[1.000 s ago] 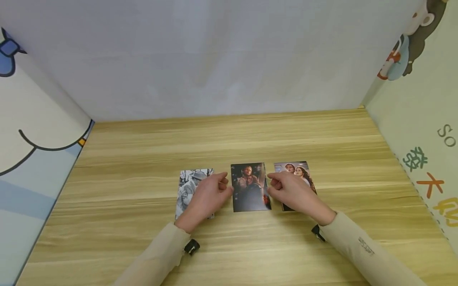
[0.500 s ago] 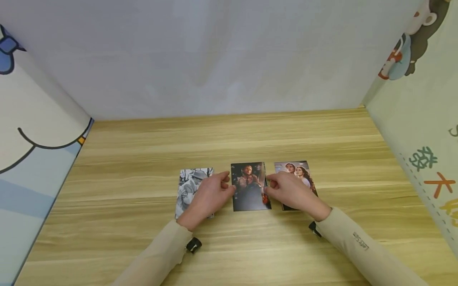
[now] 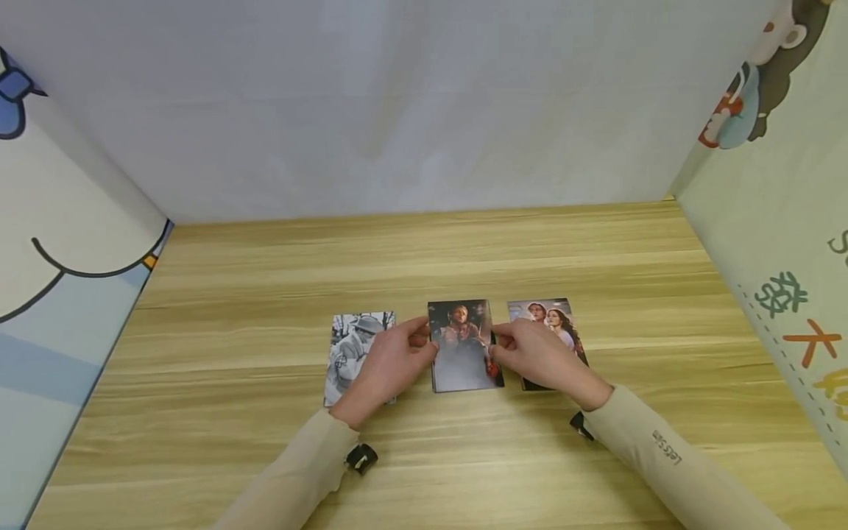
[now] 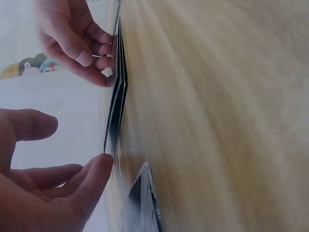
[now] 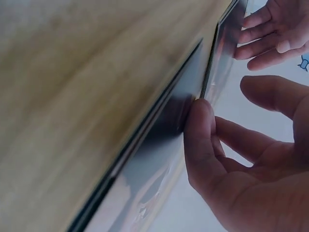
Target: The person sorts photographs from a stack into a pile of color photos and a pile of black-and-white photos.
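A small stack of photo cards lies at the middle of the table, topped by a dark photo card showing a couple. My left hand holds the card's left edge with its fingertips. Across from it, my right hand holds the right edge. In the left wrist view, the top card stands slightly apart from the cards below. A black-and-white photo card lies partly under my left hand and forearm. Below my right hand is another stack of photo cards, with a couple pictured on top.
The wood-grain table extends behind and in front of the cards. A pale back wall closes it off. Printed side walls stand at the left and right.
Both hands have closed in on the middle stack's edges. The top card has risen slightly and tilted, with a pale glare now on its lower half. The outer cards stay in place.
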A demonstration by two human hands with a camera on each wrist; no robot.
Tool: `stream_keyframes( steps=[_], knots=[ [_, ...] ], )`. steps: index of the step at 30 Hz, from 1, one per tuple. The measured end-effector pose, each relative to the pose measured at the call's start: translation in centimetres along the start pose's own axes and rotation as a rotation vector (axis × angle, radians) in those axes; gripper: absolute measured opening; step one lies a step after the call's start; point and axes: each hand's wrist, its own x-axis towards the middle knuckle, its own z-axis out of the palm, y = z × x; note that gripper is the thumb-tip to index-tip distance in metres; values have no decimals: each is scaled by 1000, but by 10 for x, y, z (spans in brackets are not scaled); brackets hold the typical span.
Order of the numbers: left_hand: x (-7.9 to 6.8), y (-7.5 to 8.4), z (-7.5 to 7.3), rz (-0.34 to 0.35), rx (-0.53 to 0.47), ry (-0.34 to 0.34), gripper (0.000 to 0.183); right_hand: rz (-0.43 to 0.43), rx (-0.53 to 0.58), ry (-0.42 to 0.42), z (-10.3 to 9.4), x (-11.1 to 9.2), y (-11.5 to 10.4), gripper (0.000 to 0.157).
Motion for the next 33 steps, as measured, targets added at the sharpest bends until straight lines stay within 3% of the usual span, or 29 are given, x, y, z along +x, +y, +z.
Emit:
stream_keyframes(
  steps=[6,18,33],
  knots=[
    [0,-1,0,30,-105,39,56,-21,13,43,-1,-1,2,40],
    [3,-1,1,42,-112,120,57,2,53,122,2,-8,-1,40],
    [2,-2,2,59,-132,141,52,14,166,165,2,-16,1,41]
  ],
)
